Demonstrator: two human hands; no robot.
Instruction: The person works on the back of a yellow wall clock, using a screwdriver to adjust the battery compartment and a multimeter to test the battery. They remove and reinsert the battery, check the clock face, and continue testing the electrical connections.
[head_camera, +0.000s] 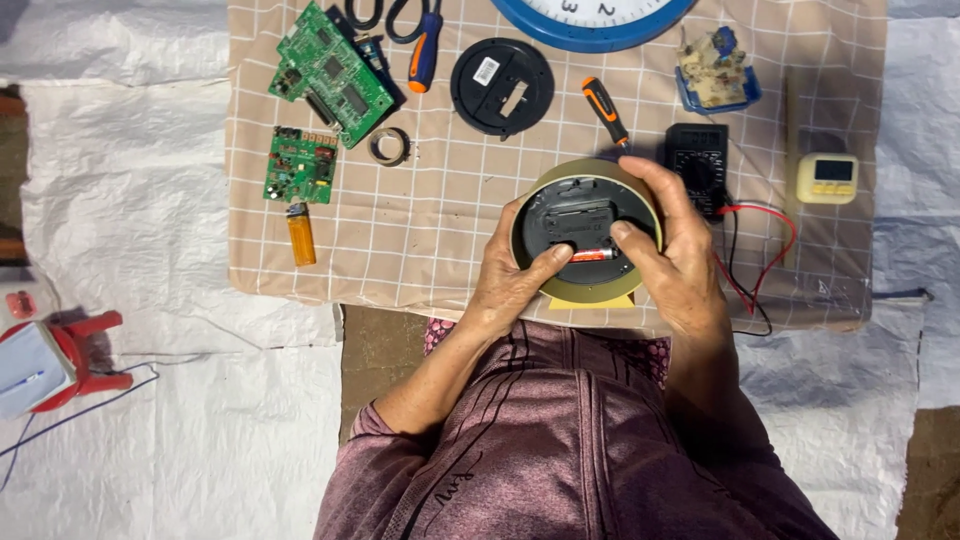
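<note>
Fingers of both hands are closing in on one small battery (592, 254) from opposite ends: the left hand (510, 280) is pressing its thumb against the battery's left end, and the right hand (680, 250) is pressing a fingertip against the right end. The battery is lying with its long axis running left to right across the frame, seated in the black back of a round clock (585, 235) just right of centre. Neither hand is nearer; each is touching its own end. The rest of the left fingers are wrapped round the clock's left rim, and the right fingers are curled over its upper right rim, so both hands are clamped on the clock while pinching the battery between them. The clock is resting at the near edge of the checked cloth on the worktop (400, 230).

Counting what lies about: two green circuit boards (330, 70) at upper left, one orange lighter (300, 235) below them, one small ring (389, 146), two orange-handled tools, namely pliers (424, 45) and a screwdriver (605, 110), one black round cover (502, 87) at top centre, one blue-rimmed wall clock (592, 30) cut off by the top edge, one black multimeter (697, 160) with red and black leads, one cream timer (827, 178) at the right, and one blue tray (717, 72) of bits.
</note>
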